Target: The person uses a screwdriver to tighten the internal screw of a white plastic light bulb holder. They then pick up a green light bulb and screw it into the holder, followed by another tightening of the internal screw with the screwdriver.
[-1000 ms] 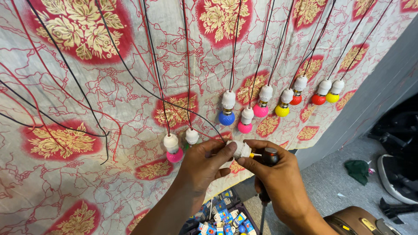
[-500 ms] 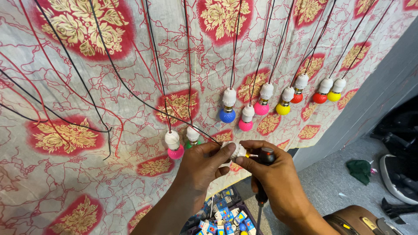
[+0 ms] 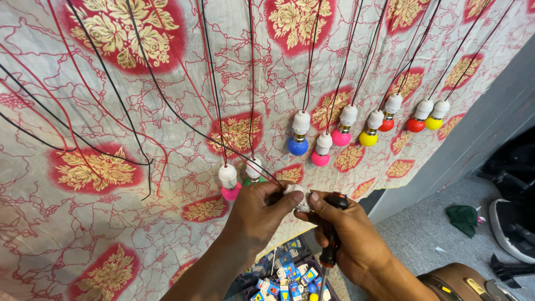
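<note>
Left hand (image 3: 257, 214): closed around a white bulb holder (image 3: 297, 195) low against the hanging cloth (image 3: 100, 223).
Right hand (image 3: 348, 237): thumb on the holder, fingers wrapped round a black-and-orange screwdriver (image 3: 333, 234).
Holder: between both hands, just right of a pink bulb (image 3: 230, 192).
Far right: coloured bulbs hung on black wires (image 3: 312, 61).
Near: box of small cartons (image 3: 284, 276).

Both hands' fingers (image 3: 290, 199) hide most of the white lamp holder (image 3: 297, 193).
</note>
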